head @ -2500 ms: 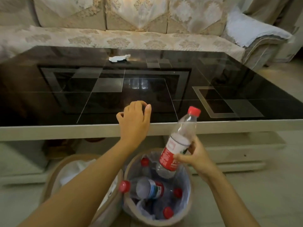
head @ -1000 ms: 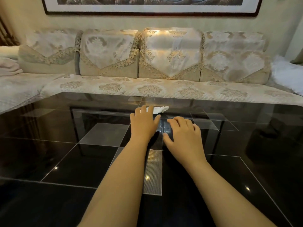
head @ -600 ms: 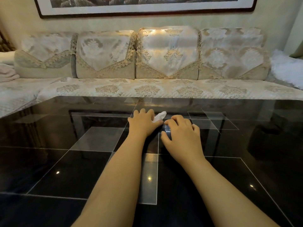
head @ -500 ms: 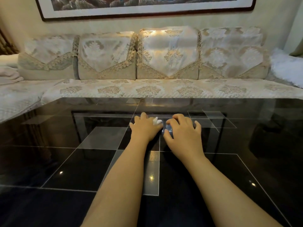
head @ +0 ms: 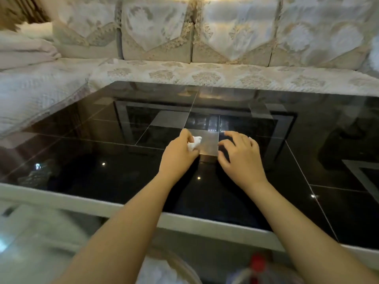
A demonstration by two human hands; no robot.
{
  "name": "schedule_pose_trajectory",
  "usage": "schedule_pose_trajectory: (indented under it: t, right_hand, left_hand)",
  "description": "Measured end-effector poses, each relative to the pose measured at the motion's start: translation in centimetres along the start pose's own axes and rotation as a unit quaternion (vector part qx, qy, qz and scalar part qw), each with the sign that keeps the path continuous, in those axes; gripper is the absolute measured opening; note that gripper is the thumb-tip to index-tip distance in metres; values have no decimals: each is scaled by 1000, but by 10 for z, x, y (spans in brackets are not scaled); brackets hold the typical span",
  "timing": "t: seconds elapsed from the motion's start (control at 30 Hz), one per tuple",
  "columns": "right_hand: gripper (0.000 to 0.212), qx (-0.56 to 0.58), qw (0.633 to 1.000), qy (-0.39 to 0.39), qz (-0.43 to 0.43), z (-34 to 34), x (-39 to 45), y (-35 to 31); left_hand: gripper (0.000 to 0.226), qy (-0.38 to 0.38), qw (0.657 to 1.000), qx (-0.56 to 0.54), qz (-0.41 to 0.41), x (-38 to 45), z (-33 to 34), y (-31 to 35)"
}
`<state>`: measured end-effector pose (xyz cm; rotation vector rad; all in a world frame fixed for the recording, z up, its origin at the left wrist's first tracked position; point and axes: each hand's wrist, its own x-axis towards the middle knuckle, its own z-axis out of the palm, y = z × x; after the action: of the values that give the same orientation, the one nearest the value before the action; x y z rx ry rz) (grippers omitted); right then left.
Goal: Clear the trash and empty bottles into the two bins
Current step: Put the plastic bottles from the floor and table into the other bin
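Left-hand fingers [head: 185,138] around crumpled tissue [head: 194,142]

Glossy black table [head: 106,177], white tissue [head: 194,142], cream damask-patterned sofa [head: 205,74].

Glossy black glass-topped table [head: 86,173] with pale rim, reflecting ceiling lights; behind it, a cream floral-patterned fabric sofa [head: 205,74] with lace-trimmed back cushions.

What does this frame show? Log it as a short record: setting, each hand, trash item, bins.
setting: glossy black table in front of a patterned sofa
left hand: closed on a crumpled white tissue
right hand: fingers spread above the table; a white speck shows at its far side
bins: blurred at the bottom edge; red bottle cap visible at lower right
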<state>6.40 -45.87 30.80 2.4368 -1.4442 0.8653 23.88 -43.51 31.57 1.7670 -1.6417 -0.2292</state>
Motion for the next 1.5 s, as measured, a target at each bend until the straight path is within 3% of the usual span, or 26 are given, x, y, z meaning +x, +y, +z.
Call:
schedule_pose_trajectory:
  t: [0.07,0.4,0.6,0.7,0.8,0.93,1.27,1.5]
  right_hand:
    - [22,12,1000,-8,-12,-12,-20,-8]
    - [32,65,989,-61,-117,-50,-124,-61]
    - [32,139,975,-59,-162,-58,-195,-90]
    - [31,130,974,-81,-165,-56,-216,-94]
    - [31,118,975,-106,-157,-55,-225,-91]
    - [35,102,975,-134,-144,-55,-231,-86]
    - [42,51,974,-194,-107,-72,-258,-65]
    - [41,31,983,-180,-33,-112,-267,-27]
  left_hand:
    - [19,-18,999,-34,15,-33,-13,1]
    - [16,-81,991,16,104,-170,-78,4]
    - [22,-172,951,166,197,-247,-68,-19]
    - [31,-245,923,255,154,-265,-53,-42]
    - [58,-304,908,278,78,-274,-45,-55]
    - [68,-272,920,265,97,-276,-42,-53]
    - [46,-159,953,233,113,-279,-51,-21]
    - [43,-177,959,208,78,-259,-33,20]
